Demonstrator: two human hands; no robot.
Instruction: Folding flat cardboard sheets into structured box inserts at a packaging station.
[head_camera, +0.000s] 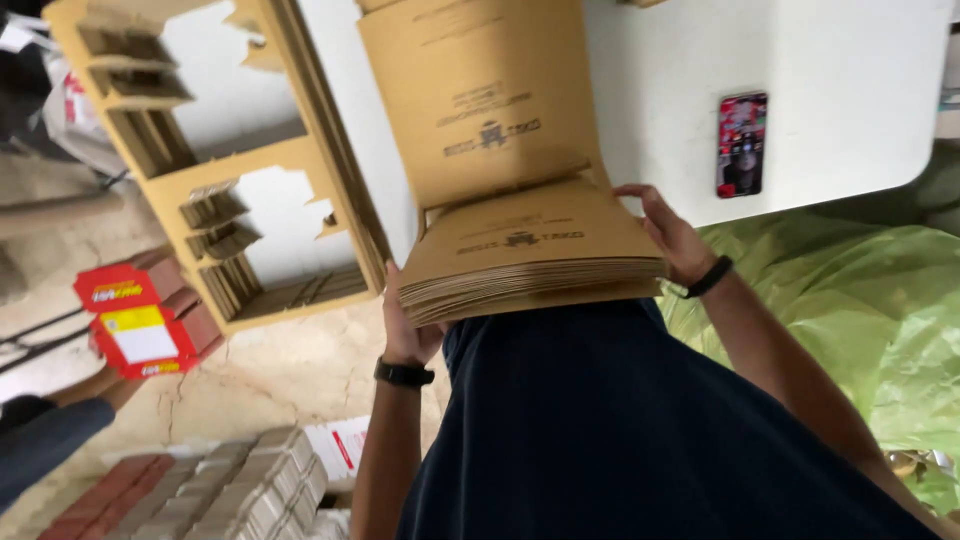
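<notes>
Both hands clamp a thick stack of flat cardboard sheets (530, 270); left hand (408, 330) fingers hidden beneath, right hand (672, 235) fingers curled over its edge.

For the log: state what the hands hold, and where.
Both hands grip a stack of flat brown cardboard sheets: left hand at its left edge, right hand at its right.

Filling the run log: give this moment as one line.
left hand: grips cardboard stack at its left edge | right hand: grips stack's right edge | stack: against torso, beside white table | phone: on table
</notes>
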